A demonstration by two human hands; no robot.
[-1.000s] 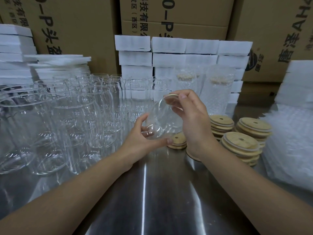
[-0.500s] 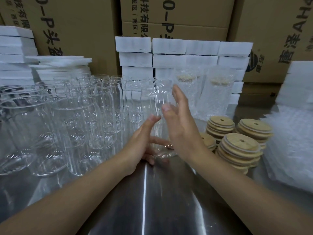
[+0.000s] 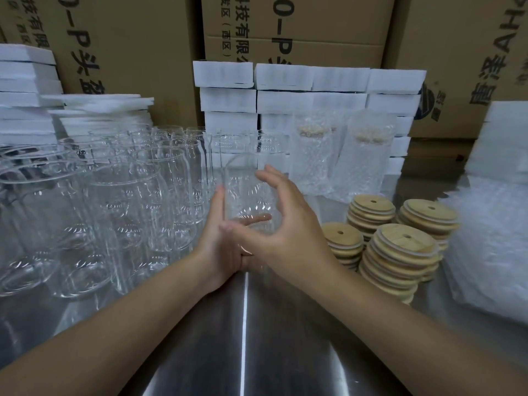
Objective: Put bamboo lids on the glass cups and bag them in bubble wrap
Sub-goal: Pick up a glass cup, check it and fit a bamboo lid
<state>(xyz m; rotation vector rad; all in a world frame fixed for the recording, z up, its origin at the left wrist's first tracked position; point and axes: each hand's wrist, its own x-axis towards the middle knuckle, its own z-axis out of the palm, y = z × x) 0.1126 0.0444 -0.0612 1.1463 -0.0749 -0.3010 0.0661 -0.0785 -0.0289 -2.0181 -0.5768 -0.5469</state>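
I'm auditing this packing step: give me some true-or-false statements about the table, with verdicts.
The glass cup stands upright between the left hand and right hand. True.
The glass cup already wears a bamboo lid. False: its mouth is uncovered.
Two bubble-wrapped cups stand behind the lid stacks. True.
The right hand holds a lid. False: it holds none.
The lids sit in one stack. False: there are four stacks.
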